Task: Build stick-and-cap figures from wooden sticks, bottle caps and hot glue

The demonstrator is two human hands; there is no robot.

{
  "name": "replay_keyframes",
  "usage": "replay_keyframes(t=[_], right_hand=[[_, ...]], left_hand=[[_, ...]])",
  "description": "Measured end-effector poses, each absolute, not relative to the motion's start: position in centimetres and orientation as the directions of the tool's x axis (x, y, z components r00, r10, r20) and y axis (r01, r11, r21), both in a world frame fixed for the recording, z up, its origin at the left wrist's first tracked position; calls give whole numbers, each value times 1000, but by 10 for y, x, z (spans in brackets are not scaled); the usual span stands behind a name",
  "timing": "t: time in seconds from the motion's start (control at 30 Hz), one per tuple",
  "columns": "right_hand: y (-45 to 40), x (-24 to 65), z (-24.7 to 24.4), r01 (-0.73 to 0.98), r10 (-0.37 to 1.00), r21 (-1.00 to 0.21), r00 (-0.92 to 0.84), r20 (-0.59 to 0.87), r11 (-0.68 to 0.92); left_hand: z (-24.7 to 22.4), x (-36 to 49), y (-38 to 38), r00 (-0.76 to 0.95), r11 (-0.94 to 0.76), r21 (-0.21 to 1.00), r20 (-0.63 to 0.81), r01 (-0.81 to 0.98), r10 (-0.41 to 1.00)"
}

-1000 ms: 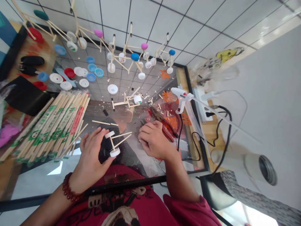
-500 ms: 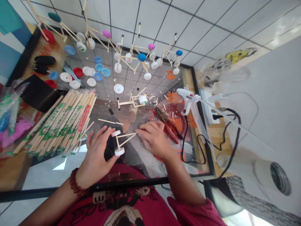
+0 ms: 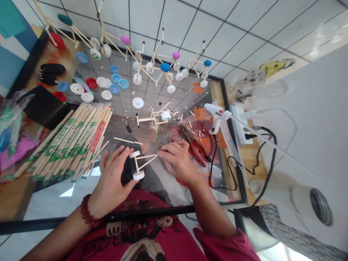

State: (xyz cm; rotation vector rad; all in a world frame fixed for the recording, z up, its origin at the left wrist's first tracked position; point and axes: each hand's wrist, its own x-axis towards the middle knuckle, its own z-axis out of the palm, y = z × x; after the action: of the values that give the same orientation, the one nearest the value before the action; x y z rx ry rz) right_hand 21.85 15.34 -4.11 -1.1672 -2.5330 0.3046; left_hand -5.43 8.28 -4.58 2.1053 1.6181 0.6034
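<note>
Pliers (image 3: 190,137), one pair, lie on the surface (image 3: 174,192) just beside the right hand (image 3: 178,159). Left of the pliers is one stick frame (image 3: 137,165): three sticks, two white caps. The left hand (image 3: 112,175) grasps it by both caps, thumb on one, fingers on the other; the right hand's fingertips pinch the end where two sticks meet. One glue gun (image 3: 216,116) is right of the pliers. Well left of them lie wrapped chopsticks (image 3: 78,141), too many overlapping to count. Beyond the pliers, leftward, are one unseated model (image 3: 146,119), six loose blue caps (image 3: 116,78) and five seated models (image 3: 164,67): two blue seats, two pink, one green.
</note>
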Motion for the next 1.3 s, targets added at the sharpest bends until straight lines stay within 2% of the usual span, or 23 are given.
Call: replay_keyframes(t=[0.2, 0.33, 0.5, 0.9, 1.1, 1.3], right_hand=[[155, 216, -44, 718, 802, -377, -581, 137, 584], [156, 216, -47, 704, 808, -416, -568, 157, 576], [155, 215, -47, 697, 798, -400, -571, 191, 595], [155, 214, -46, 709, 800, -382, -575, 173, 593], [153, 213, -48, 730, 812, -370, -566, 145, 575], [154, 216, -42, 723, 804, -354, -543, 240, 594]], left_hand=[[-42, -53, 84, 229, -232, 578, 80, 783, 970], [-42, -53, 84, 231, -224, 567, 61, 792, 971], [-44, -54, 84, 234, -244, 567, 93, 786, 968], [-42, -53, 84, 232, -226, 559, 61, 798, 971], [-44, -54, 84, 235, -245, 563, 91, 790, 968], [-46, -54, 84, 236, -249, 562, 98, 789, 967]])
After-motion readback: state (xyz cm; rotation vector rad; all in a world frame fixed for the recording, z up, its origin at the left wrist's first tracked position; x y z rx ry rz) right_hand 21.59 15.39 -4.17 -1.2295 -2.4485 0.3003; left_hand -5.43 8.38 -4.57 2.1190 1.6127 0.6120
